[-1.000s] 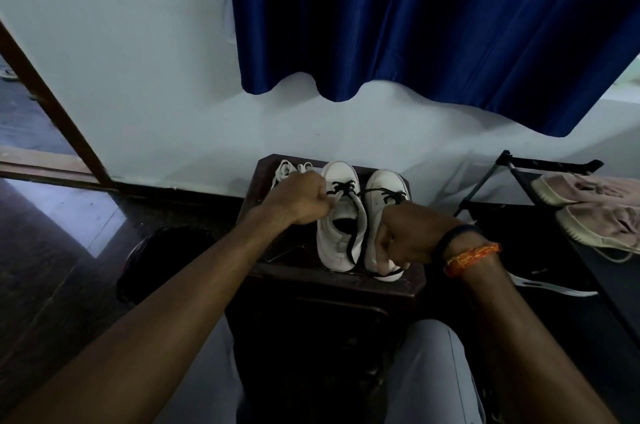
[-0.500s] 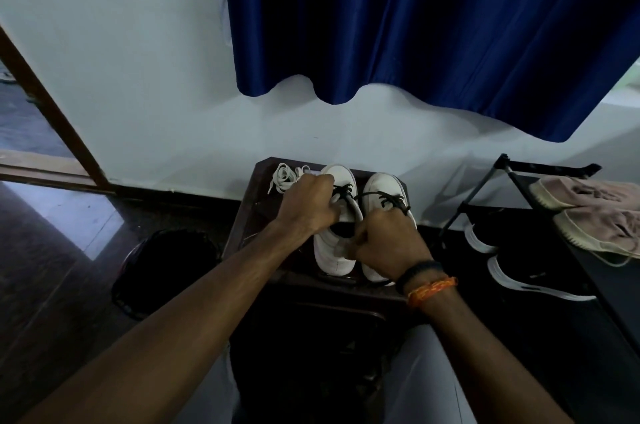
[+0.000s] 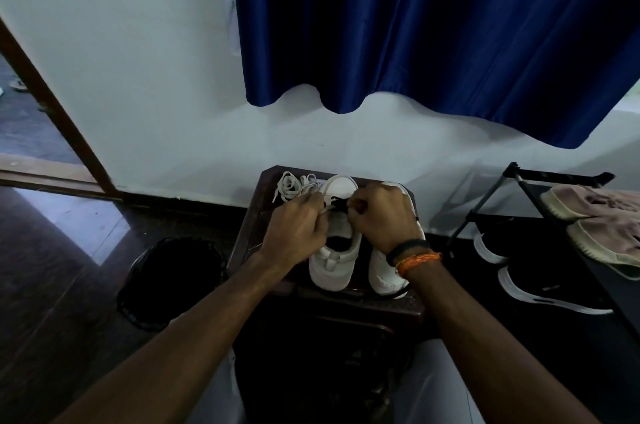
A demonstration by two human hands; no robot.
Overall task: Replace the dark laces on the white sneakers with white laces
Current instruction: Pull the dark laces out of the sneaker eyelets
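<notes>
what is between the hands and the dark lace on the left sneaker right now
Nothing visible. The left hand and right hand are already at the dark lace on the left sneaker, fingers curled at it.

A single wide-angle view sits at the person's head, facing forward and steeply down. Both forearms reach away from the lens to a small dark desk (image 3: 258,216) close below, set against a white wall (image 3: 138,77) that fills the upper frame, edges bowed.
</notes>
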